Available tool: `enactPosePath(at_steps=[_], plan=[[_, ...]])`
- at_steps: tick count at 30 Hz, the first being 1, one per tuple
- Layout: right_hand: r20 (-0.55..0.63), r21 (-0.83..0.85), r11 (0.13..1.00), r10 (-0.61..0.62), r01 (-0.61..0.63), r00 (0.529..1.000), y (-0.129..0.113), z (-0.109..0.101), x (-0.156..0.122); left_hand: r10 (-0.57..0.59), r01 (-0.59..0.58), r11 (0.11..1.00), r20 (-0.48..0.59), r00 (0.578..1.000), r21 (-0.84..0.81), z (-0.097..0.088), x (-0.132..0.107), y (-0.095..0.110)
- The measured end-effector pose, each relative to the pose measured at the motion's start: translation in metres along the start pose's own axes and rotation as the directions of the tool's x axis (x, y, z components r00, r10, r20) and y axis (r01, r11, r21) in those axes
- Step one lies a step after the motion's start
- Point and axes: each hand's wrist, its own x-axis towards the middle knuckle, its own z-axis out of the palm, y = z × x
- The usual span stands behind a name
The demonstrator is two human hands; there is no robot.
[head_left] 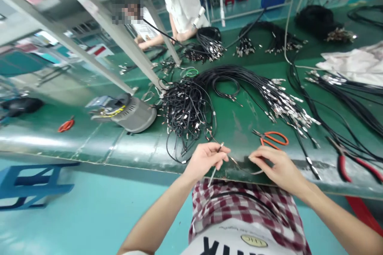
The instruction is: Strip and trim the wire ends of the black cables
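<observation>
My left hand (pixel 206 160) is closed at the bench edge, pinching a thin cable (pixel 233 161). A pale, slim end sticks out below those fingers, and a small light tip shows above them. To its right, my right hand (pixel 277 167) has thumb and forefinger pressed together; what lies between them, if anything, is too small to make out. A thin strand curves from the left hand towards the right palm. Orange-handled pliers (pixel 273 138) lie just beyond my right hand. Ahead of my left hand sits a tangled heap of black cables (pixel 185 105).
A cable bundle with silvery connectors (pixel 289 103) stretches to the right. Red-handled pliers (pixel 341 159) lie at far right, and a grey machine (pixel 136 115) stands left. Slanted posts (pixel 119 36) rise from the bench (pixel 143 149). Two people (pixel 185 4) sit opposite.
</observation>
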Motion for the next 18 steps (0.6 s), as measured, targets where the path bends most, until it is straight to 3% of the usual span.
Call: enactPosePath(at_steps=[7, 13, 18], plan=[[0.002, -0.009, 1.000, -0.013, 0.013, 1.000, 0.005, 0.001, -0.001, -0.020, 0.021, 1.000, 0.055, 0.998, -0.001, -0.010, -0.018, 0.004], [-0.013, -0.014, 1.000, 0.012, -0.012, 1.000, 0.006, 0.000, -0.002, -0.046, 0.048, 0.998, 0.041, 0.998, -0.039, -0.021, -0.034, 0.005], [-0.022, -0.007, 0.999, 0.053, -0.053, 0.998, 0.010, 0.000, -0.003, -0.025, 0.029, 0.999, 0.157, 0.987, -0.022, -0.035, -0.048, 0.009]])
